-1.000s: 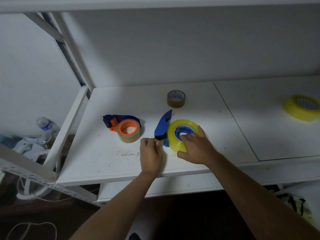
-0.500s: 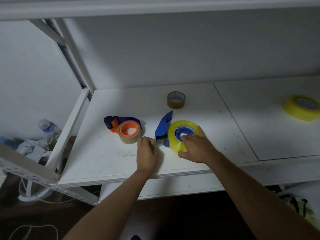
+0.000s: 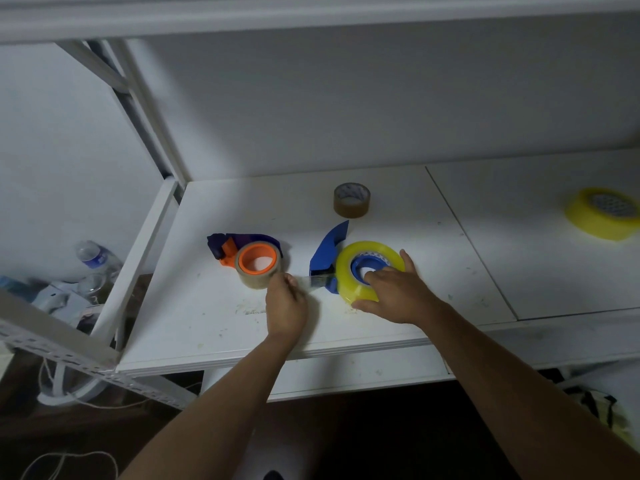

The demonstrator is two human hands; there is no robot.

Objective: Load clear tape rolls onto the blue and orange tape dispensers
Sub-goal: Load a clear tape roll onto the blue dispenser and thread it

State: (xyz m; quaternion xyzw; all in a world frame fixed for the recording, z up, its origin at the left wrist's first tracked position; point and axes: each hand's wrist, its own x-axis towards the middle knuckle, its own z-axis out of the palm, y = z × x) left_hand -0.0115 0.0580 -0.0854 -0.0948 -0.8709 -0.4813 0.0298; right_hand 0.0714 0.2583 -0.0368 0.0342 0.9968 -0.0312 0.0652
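Observation:
On the white shelf (image 3: 381, 209) lies a blue tape dispenser (image 3: 327, 252) with a yellowish clear tape roll (image 3: 349, 268) seated on its blue hub. My right hand (image 3: 394, 294) rests on that roll, fingers pressing its hub and rim. My left hand (image 3: 285, 303) pinches the free end of a clear tape strip (image 3: 317, 280) stretched leftward from the dispenser's front. To the left lies the orange and purple dispenser (image 3: 242, 245) with a tan clear roll (image 3: 258, 268) on its orange hub.
A small brown tape roll (image 3: 351, 200) stands behind the dispensers. Another yellow roll (image 3: 602, 213) lies at the far right of the shelf. A white shelf post (image 3: 138, 258) borders the left side, with plastic bottles (image 3: 91, 254) and clutter on the floor beyond.
My left hand has pulled the tape end leftward, away from the blue dispenser, so a longer strip shows. My right hand has stayed on the yellow roll.

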